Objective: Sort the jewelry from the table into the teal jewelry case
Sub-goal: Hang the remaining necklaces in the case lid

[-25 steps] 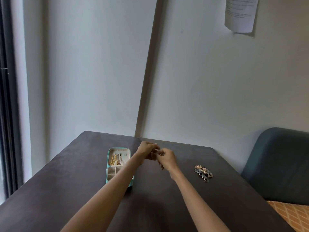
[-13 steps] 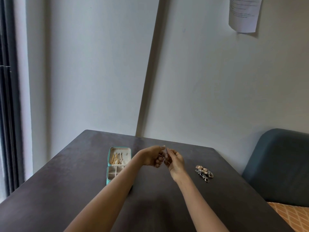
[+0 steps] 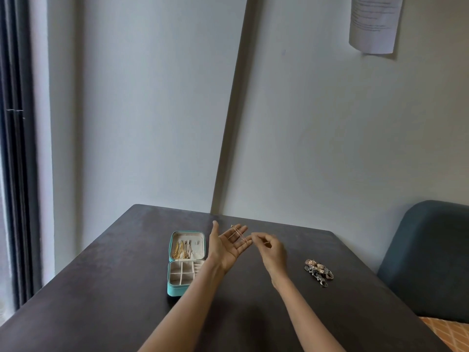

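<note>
The teal jewelry case (image 3: 175,288) lies open on the dark table (image 3: 101,301), left of centre. Gold chains hang in its lid, and its lower half has cream compartments. My left hand (image 3: 228,243) is raised above the table with the palm up and the fingers straight. A thin pinkish-gold chain (image 3: 239,233) lies across those fingers. My right hand (image 3: 270,250) is just to the right of it, fingers curled, pinching the chain's end near the left fingertips. A small heap of rings and earrings (image 3: 318,271) lies on the table to the right.
A wall rises right behind the table's far edge. A dark blue-grey upholstered seat (image 3: 431,257) stands at the right, with an orange patterned cushion (image 3: 446,334) below it. A window frame (image 3: 15,174) runs down the left side. A paper sheet (image 3: 373,24) hangs on the wall.
My hands were clasped together around the chain. Now the left hand has turned palm up and flattened with the chain lying on it. The right hand has drawn slightly right.
</note>
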`<control>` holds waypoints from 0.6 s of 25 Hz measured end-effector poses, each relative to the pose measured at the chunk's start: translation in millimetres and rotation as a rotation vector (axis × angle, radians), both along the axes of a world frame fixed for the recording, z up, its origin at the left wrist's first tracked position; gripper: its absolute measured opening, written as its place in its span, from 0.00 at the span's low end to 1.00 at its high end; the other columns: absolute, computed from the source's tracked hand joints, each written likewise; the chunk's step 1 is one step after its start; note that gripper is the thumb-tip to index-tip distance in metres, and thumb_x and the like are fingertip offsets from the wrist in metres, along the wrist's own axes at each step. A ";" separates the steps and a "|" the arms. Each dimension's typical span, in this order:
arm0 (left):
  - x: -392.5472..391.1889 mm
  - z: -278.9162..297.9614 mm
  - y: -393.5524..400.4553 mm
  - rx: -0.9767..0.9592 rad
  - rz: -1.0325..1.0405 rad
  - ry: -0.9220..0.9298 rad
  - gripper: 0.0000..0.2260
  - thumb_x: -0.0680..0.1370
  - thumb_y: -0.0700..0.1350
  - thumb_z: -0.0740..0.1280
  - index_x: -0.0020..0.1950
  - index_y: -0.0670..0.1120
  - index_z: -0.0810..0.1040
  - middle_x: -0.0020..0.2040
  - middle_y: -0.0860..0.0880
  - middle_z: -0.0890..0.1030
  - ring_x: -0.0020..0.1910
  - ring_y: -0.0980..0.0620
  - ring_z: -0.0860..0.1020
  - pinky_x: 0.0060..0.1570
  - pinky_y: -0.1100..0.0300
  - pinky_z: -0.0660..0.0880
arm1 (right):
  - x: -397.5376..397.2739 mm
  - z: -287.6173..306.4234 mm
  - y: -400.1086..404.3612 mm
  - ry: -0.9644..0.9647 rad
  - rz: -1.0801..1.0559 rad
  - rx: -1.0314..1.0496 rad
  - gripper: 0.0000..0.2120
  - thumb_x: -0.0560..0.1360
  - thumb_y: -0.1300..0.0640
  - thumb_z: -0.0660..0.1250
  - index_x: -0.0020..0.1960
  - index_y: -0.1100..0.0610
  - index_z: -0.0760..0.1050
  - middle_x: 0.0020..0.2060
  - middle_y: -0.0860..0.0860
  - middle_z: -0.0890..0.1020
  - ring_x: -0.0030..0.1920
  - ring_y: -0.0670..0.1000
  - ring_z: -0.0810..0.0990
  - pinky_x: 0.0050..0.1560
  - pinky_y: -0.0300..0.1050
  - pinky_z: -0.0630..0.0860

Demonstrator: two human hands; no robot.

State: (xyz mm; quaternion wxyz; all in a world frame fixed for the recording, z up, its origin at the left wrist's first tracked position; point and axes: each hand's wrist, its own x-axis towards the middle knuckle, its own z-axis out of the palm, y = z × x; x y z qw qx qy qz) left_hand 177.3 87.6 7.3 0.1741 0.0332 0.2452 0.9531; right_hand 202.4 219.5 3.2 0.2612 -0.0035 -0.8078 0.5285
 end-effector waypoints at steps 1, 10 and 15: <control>-0.4 0.1 0.0 0.005 0.020 -0.006 0.31 0.78 0.65 0.51 0.56 0.37 0.74 0.56 0.39 0.78 0.51 0.39 0.78 0.45 0.48 0.80 | -0.4 2.3 -1.0 0.009 -0.005 0.206 0.05 0.74 0.53 0.69 0.47 0.51 0.83 0.42 0.48 0.81 0.40 0.45 0.77 0.38 0.34 0.71; -2.1 -5.2 -4.6 0.095 0.111 -0.027 0.32 0.77 0.65 0.53 0.57 0.36 0.73 0.58 0.38 0.76 0.58 0.40 0.75 0.59 0.48 0.71 | -10.7 23.7 -22.3 -0.133 -0.046 0.590 0.07 0.74 0.50 0.67 0.46 0.50 0.83 0.47 0.48 0.82 0.50 0.49 0.79 0.46 0.43 0.73; -11.3 -4.7 -25.8 0.055 0.055 -0.036 0.25 0.82 0.55 0.52 0.53 0.34 0.74 0.52 0.36 0.78 0.53 0.40 0.78 0.48 0.51 0.80 | -25.1 30.1 -33.3 -0.177 0.069 0.414 0.08 0.77 0.53 0.63 0.48 0.55 0.80 0.46 0.49 0.83 0.48 0.49 0.79 0.46 0.41 0.73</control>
